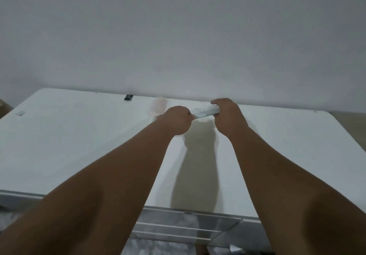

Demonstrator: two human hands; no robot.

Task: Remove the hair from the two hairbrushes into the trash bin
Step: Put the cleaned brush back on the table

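Both my arms stretch out over a white table (79, 145). My left hand (177, 121) grips the handle of a pale blue-white hairbrush (205, 112), held above the table near its far edge. My right hand (227, 116) curls around the brush's head, its fingers on the bristle end. A second, pink hairbrush (158, 106) lies on the table just behind my left hand, partly hidden by it. Any hair on the brushes is too small to tell. No trash bin is in view.
A bare grey wall (178, 36) rises right behind the table. A small black object (128, 97) sits at the table's far edge, and a small pale piece (20, 113) lies at the far left. Metal rails (178, 227) show under the near edge.
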